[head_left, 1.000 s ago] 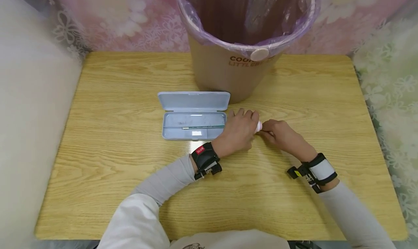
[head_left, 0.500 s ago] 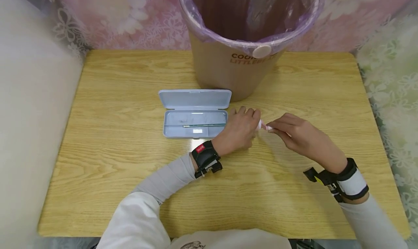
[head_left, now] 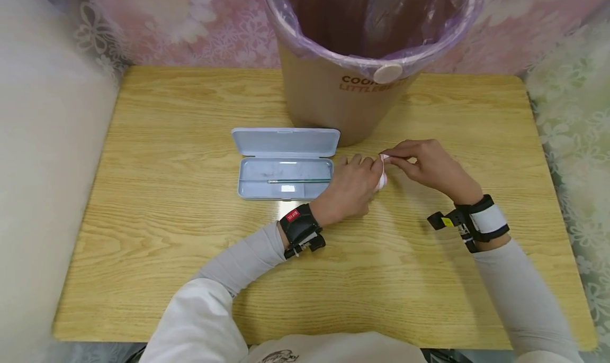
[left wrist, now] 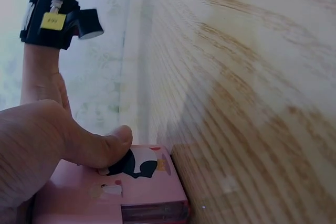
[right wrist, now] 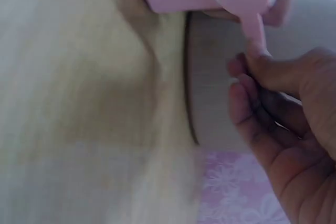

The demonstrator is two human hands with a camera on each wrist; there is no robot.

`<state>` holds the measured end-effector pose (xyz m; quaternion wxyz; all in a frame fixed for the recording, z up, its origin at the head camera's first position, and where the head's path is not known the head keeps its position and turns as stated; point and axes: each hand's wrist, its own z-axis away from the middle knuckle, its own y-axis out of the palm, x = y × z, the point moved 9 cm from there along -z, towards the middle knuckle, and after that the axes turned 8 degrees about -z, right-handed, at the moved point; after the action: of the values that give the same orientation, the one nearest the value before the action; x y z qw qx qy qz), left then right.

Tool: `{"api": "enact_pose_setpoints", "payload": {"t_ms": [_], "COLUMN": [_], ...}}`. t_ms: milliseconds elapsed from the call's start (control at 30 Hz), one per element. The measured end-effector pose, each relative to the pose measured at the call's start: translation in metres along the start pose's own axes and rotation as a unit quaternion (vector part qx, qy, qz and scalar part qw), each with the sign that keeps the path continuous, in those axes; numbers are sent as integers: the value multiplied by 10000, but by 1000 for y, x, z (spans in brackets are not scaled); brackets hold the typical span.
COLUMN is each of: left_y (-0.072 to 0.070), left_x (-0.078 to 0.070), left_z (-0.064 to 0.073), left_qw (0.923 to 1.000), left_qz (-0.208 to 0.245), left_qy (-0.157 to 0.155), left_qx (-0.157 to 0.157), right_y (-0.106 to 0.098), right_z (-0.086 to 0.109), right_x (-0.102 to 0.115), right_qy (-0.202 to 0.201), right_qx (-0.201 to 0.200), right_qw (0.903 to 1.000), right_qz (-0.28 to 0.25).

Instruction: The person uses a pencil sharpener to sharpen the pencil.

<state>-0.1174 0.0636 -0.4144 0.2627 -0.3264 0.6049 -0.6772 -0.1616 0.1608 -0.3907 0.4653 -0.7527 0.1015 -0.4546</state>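
My left hand [head_left: 352, 185] grips a pink pencil sharpener [left wrist: 79, 203] on the table; its thumb lies over the printed side with cartoon pictures. A pink crank [right wrist: 253, 30] sticks out from the sharpener's end, and my right hand [head_left: 431, 164] pinches the crank's tip between thumb and fingers. In the head view the left hand covers most of the sharpener. A green pencil [head_left: 300, 181] stretches over the light blue pencil case [head_left: 286, 142], which stands with its lid up. The pencil's right end is hidden behind the left hand.
A tall beige bin [head_left: 329, 98] with a purple liner stands behind the pencil case and hands. The wooden table [head_left: 181, 141] meets a pink flowered wall covering [head_left: 200, 35] at the back.
My right hand has swung the crank round, first out to the right, then up and away from me. The left hand has kept its grip on the sharpener.
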Motion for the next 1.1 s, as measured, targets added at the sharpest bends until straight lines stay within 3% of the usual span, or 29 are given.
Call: {"api": "enact_pose_setpoints", "payload": {"t_ms": [167,333,467,567,667,800,967,1100], "left_y": [-2,-3,-3,-3,-3,-3,-6,-7], "left_x": [2,3,0,0,3,4,1,0], "left_z": [0,1,0,-1,-2,-2,1,4], "left_qw": [9998,9994,9995,9996,9994,9991,9995,9994], "left_qz": [114,182,203,223,255,331,135,-44], "left_qy": [-99,-205,-189,-137,-222,-244,-152,-115], "left_qx": [-96,-214,-153,-41,-1,-61,-247,-312], "right_y": [27,53,50,31,8,-12,-17,-5], "right_z": [7,30,54,63,56,33,7,-3], "right_x": [-8,6,34,56,71,68,40,14], "right_qy": [5,-122,-242,-546,-905,-990,-566,-130], "right_qx": [330,371,307,52,-194,-231,-129,89], "right_qw": [9994,9991,9988,9977,9947,9935,9972,9995], "right_qz": [-37,170,307,392,443,513,475,270]}}
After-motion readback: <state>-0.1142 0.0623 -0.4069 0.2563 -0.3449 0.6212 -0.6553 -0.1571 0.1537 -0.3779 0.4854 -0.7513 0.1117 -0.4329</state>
